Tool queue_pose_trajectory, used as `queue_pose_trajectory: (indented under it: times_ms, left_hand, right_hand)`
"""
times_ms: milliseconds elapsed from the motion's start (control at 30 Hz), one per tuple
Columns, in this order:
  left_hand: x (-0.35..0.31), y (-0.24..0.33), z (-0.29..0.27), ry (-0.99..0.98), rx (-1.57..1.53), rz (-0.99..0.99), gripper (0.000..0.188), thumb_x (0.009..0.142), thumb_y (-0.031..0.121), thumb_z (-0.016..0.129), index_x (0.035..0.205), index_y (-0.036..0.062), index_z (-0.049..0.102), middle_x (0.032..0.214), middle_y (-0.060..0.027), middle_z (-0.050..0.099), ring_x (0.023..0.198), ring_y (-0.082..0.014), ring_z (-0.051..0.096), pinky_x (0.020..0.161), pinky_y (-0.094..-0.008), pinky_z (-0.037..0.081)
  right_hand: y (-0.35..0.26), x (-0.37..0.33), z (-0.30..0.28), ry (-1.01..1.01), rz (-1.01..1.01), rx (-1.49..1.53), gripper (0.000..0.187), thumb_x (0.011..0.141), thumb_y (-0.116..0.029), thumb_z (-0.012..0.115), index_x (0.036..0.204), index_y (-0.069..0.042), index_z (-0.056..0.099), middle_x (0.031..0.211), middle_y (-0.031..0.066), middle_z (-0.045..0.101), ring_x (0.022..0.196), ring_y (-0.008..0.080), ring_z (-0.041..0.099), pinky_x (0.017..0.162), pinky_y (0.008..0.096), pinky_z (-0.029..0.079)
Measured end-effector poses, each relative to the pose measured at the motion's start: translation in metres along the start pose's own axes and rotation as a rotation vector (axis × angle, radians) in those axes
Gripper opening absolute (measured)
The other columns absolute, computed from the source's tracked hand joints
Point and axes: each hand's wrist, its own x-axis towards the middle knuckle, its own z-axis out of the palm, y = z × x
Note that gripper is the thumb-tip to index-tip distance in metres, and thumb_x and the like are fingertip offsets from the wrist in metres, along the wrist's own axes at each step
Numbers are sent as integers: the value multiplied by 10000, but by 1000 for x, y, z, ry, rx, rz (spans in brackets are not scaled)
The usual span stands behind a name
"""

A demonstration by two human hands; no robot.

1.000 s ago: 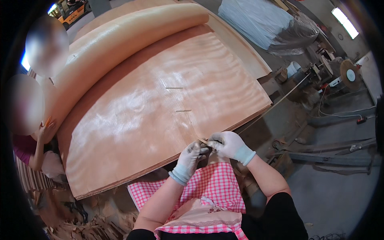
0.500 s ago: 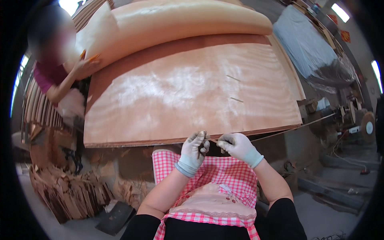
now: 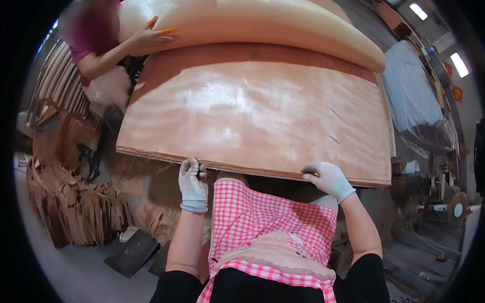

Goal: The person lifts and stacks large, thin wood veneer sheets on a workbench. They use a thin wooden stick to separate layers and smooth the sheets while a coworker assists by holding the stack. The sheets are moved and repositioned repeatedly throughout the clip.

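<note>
My left hand (image 3: 193, 183), in a white glove with dirty fingertips, is raised at the near edge of a stack of wood veneer sheets (image 3: 262, 121). Its fingers are curled together; anything in them is too small to make out. Farther right, my right hand (image 3: 331, 181), also gloved, is by the same edge. Its fingers are bent, with a gap between thumb and forefinger, and I see nothing held there. Two short dark marks show on the top sheet's right part. A large pale sheet (image 3: 252, 25) lies rolled back across the stack's far side.
At the far left a co-worker's hand (image 3: 151, 39) with orange finger covers touches the rolled sheet. Broken veneer scraps (image 3: 76, 207) stand on the floor at left, near a dark flat panel (image 3: 132, 252). A plastic-wrapped stack (image 3: 417, 96) and machinery (image 3: 444, 202) are at right.
My hands, close together before with a thin strip between them, have moved wide apart along the stack's edge. The view has shifted, and the rolled sheet's end now appears farther right.
</note>
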Motion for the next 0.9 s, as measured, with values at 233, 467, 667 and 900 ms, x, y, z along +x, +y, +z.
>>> queue_pose_trajectory:
  times_ms: [233, 467, 667, 900]
  left_hand:
    - [36, 48, -42, 0, 89, 133, 31, 986, 109, 679, 985, 94, 651, 910, -19, 676, 726, -116, 622, 541, -188, 484]
    - [42, 53, -51, 100, 148, 198, 62, 957, 62, 704, 986, 57, 649, 846, -30, 662, 672, -105, 597, 551, -203, 440]
    - [56, 63, -55, 255, 254, 346, 88, 935, 34, 723, 992, 46, 656, 809, -15, 649, 610, -93, 565, 530, -215, 436]
    - [133, 135, -90, 421, 523, 687, 84, 898, 30, 753, 950, -3, 695, 828, -15, 673, 703, -91, 595, 642, -237, 494]
  right_hand:
    - [-2, 17, 7, -105, 37, 102, 275, 930, -262, 653, 1009, -11, 733, 921, 188, 725, 862, 327, 691, 790, 404, 528]
    - [-5, 31, 11, -122, 51, 134, 263, 931, -233, 638, 958, 20, 702, 816, 181, 701, 771, 298, 678, 739, 409, 518]
    - [-6, 31, 15, -30, -22, 10, 281, 893, -242, 638, 928, 27, 710, 796, 218, 686, 764, 351, 686, 707, 434, 512]
    - [36, -2, 3, -120, 316, 281, 216, 912, -209, 665, 876, -2, 717, 693, 31, 650, 625, 126, 589, 595, 305, 488]
